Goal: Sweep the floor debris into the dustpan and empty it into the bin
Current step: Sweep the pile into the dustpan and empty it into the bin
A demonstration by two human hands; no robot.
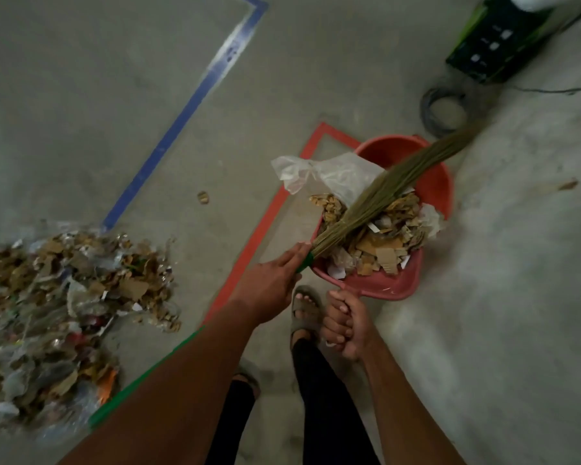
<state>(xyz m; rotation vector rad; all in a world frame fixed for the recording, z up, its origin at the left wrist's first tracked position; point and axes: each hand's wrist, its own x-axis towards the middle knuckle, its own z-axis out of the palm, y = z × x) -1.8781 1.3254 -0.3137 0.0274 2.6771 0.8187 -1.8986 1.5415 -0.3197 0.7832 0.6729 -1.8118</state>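
We see the left hand (270, 283) wrapped around the green-bound neck of the straw broom with long tan bristles (376, 196); the fingers curl over the binding and the knuckles face up, so the grasp is closed on the broom. The green handle runs back beneath the left forearm and is mostly hidden by it. The bristles lie diagonally across the load in the pink plastic dustpan (386, 280) and extend past the far rim of the red plastic bin (436, 186); their tips blur out.

We see the right hand (344, 325) clenched around the dustpan's handle, with the fingers folded tightly; the handle itself is almost entirely covered by the fist. The dustpan sits at the near edge of the bin, heaped with torn brown cardboard and paper scraps (379, 243). A crumpled clear plastic sheet (319, 176) lies over the bin's left rim. We cannot tell whether the dustpan rests on the bin or is held just above it.

A larger pile of cardboard and plastic debris (64, 303) remains on the grey concrete floor (81, 112), well apart to the left and cut off by the frame edge.
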